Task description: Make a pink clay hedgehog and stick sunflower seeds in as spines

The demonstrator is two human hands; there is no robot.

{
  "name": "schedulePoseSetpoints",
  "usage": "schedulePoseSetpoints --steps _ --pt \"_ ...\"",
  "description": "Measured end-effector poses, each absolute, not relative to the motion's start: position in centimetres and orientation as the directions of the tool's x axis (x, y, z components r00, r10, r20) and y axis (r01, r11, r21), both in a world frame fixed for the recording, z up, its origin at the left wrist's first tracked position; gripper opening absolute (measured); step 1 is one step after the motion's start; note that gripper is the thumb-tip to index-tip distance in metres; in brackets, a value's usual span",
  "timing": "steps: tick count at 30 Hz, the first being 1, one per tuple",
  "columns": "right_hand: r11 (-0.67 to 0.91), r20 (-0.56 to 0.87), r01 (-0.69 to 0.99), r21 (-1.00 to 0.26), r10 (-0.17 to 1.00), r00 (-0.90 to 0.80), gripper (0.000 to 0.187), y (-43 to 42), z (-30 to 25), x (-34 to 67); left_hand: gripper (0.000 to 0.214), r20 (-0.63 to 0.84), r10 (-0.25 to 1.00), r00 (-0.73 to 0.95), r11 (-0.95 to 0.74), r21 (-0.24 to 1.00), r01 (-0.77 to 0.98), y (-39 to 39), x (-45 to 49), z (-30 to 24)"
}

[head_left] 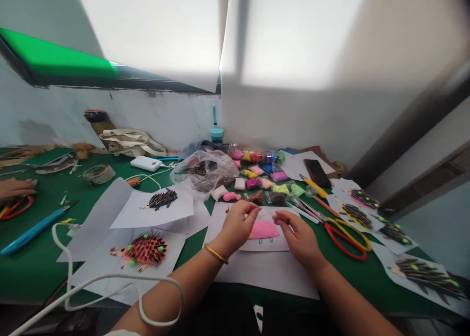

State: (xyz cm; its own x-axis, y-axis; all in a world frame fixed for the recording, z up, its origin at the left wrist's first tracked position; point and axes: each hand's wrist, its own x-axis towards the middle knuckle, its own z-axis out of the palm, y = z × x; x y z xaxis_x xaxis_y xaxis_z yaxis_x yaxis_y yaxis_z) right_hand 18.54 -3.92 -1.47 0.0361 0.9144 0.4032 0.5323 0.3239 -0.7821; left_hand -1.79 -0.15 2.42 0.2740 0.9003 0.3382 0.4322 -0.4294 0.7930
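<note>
My left hand is curled, fingertips pinched just above a flat pink clay shape stuck on a white sheet; what the fingers pinch is too small to name. My right hand rests beside the pink shape's right edge, fingers bent and pressed onto the paper. A gold bangle is on my left wrist. Small pieces of pink and white clay lie just beyond the sheet.
A green table holds finished seed hedgehog pictures, red and yellow scissors, clay packets, a plastic bag of seeds, a phone, a blue cutter. Another person's hand is at far left.
</note>
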Motion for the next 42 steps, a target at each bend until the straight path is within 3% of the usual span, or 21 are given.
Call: schedulePoseSetpoints --steps 3,7,11,18,28,42 --pt "0.331 0.388 0.406 -0.852 0.919 0.064 0.026 -5.9 -0.6 17.5 0.022 0.177 0.941 0.289 -0.256 0.93 0.263 -2.2 -1.3 3.2" --pt "0.426 0.493 0.465 -0.776 0.87 0.024 0.017 -7.7 0.7 16.8 0.027 -0.017 0.934 0.358 0.01 1.0 0.021 -4.9 -0.8 3.8" --pt "0.41 0.48 0.485 -0.773 0.877 0.024 0.018 -8.6 1.0 15.9 0.034 -0.138 0.892 0.43 0.218 0.965 -0.144 -6.5 -0.5 3.6" --pt "0.429 0.47 0.456 -0.78 0.882 -0.026 0.026 -9.4 0.8 15.1 0.037 -0.241 0.875 0.42 0.406 0.837 -0.367 -7.2 -0.5 2.4" --pt "0.426 0.483 0.447 -0.786 0.876 0.014 0.02 -10.2 1.2 15.1 0.033 -0.288 0.83 0.477 0.53 0.675 -0.513 -7.8 -0.6 2.4" --pt "0.418 0.461 0.454 -0.787 0.887 -0.019 0.02 -10.6 1.3 15.1 0.034 -0.276 0.831 0.483 0.527 0.669 -0.524 -8.3 -0.5 2.2"
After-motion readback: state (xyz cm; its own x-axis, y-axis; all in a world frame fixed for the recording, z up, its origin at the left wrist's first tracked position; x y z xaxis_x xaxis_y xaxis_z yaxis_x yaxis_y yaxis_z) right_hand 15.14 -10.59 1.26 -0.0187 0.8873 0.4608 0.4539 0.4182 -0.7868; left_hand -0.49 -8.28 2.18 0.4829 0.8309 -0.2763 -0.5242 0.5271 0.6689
